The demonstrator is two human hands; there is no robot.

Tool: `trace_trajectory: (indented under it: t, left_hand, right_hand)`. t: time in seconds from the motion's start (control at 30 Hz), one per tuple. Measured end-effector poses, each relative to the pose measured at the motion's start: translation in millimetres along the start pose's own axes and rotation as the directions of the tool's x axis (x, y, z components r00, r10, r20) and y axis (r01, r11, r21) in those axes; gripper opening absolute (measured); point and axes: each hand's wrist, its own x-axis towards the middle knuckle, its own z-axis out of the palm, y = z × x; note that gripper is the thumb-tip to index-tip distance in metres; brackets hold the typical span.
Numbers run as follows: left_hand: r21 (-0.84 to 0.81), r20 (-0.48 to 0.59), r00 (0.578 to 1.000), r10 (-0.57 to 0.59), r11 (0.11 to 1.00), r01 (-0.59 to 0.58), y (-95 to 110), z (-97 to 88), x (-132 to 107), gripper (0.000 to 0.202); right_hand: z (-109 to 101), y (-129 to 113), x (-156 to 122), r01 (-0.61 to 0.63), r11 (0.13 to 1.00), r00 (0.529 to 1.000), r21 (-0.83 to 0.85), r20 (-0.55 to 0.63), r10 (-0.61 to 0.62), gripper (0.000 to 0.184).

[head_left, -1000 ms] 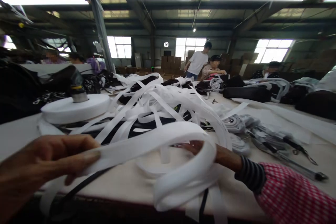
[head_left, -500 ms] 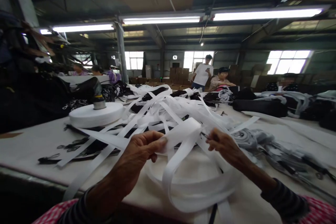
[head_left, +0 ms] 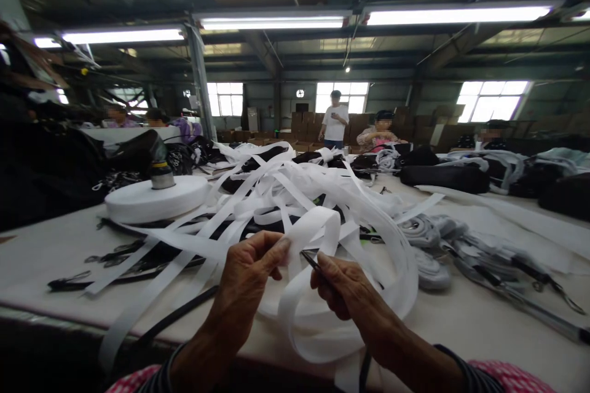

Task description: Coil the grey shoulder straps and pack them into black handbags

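Your right hand point(head_left: 343, 285) has come in closer to your left hand point(head_left: 251, 270), and in the background the person in a white shirt point(head_left: 334, 124) now stands farther from the seated person point(head_left: 378, 136). At the centre of the frame, your left thumb and forefinger pinch a white strip point(head_left: 310, 222), its loop hanging in front of the tangled pile of strips point(head_left: 286, 181). Your right fingers grasp a small dark tool point(head_left: 311, 260), its point aimed up and left, just beside the strip; whether they touch cannot be told. That pinch seems meant to steady the strip near the point while the loop hangs slack. At left, a white roll point(head_left: 138, 209) lies flat with a metal cylinder point(head_left: 163, 180) at its middle, probably to keep it in place.

Beneath is a pale table point(head_left: 465, 331), its near edge crossing the lower left. Dark straps point(head_left: 74, 285) with clips lie at left, grey coiled straps point(head_left: 420, 231) right of centre. Ceiling lights point(head_left: 271, 23) cross the top of the frame, above windows point(head_left: 225, 99) and stacked boxes point(head_left: 306, 121).
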Motion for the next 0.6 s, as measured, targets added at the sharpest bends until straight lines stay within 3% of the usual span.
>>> trace_trajectory:
  t: [0.4, 0.6]
  left_hand:
    - [0.047, -0.097, 0.994, 0.049, 0.998, -0.045, -11.5, -15.1, -2.4, 0.027]
    - [0.047, -0.047, 0.998, 0.044, 0.998, -0.042, -11.9, -13.0, -5.3, 0.027]
  right_hand:
    - [18.1, 0.8, 9.9, -0.045, 0.999, 0.999, 0.009, 0.023, 0.045, 0.073]
    - [25.1, -3.8, 14.5, -0.031, 0.999, 0.999, 0.022, 0.012, 0.031, 0.069]
